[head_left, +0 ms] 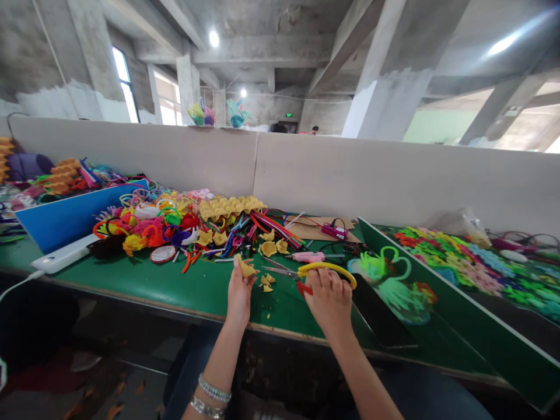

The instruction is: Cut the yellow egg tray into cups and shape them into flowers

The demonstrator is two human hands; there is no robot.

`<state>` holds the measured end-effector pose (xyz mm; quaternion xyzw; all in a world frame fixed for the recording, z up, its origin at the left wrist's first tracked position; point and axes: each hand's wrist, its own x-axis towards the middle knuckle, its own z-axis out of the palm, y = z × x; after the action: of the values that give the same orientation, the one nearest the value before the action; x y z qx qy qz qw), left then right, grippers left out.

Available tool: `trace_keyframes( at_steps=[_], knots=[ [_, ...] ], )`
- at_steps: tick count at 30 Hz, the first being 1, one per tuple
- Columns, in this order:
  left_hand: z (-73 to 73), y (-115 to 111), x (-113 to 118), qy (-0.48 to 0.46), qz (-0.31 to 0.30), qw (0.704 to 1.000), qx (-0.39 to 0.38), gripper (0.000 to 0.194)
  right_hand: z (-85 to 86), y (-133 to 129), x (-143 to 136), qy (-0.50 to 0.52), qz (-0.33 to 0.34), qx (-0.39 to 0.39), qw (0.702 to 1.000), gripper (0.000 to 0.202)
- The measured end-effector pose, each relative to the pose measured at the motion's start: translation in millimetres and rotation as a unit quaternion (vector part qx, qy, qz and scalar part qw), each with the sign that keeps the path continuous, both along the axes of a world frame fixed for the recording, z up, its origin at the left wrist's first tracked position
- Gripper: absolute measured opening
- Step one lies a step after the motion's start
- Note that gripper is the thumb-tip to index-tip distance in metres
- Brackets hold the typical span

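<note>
Left hand (239, 293): pinches yellow carton piece (247, 268), at 9 o'clock from scissors (299, 272) | Right hand (331, 300): firmly grips scissors, blades parted | Step: trimming, it seems | Next: calls for bringing blades to piece's edge

Bare concrete beams (262, 49), half-whitewashed pillar (385, 87), bright ceiling lights (214, 38), windows (125, 81) at left, long pale partition (350, 175)

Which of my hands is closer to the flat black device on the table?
Your right. The right hand, holding scissors, is just left of the flat black device; the left hand, holding a yellow piece, is farther left.
</note>
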<state>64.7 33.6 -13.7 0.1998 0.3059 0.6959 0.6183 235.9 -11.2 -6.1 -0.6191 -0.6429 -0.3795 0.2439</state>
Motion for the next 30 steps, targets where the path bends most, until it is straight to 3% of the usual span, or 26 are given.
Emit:
trace_keyframes(
  at_steps=[5, 11, 24, 30],
  knots=[
    [5.1, -7, 3, 0.054, -0.108, 0.992, 0.036, 0.054, 1.3, 2, -1, -0.013, -0.009, 0.017, 1.0, 0.026],
    [3.8, -10, 4, 0.097, -0.157, 0.981, 0.054, 0.055, 3.6, 2, 0, -0.061, -0.043, 0.033, 0.997, 0.024],
    [5.7, -10, 5, 0.095, -0.088, 0.991, 0.043, 0.054, 8.1, 3, 2, -0.03, -0.027, 0.03, 0.999, 0.023],
    [5.0, -5, 0, 0.014, -0.068, 0.997, 0.013, 0.05, 9.7, 6, -1, 0.04, -0.026, -0.018, 0.999, 0.036]
  ],
)
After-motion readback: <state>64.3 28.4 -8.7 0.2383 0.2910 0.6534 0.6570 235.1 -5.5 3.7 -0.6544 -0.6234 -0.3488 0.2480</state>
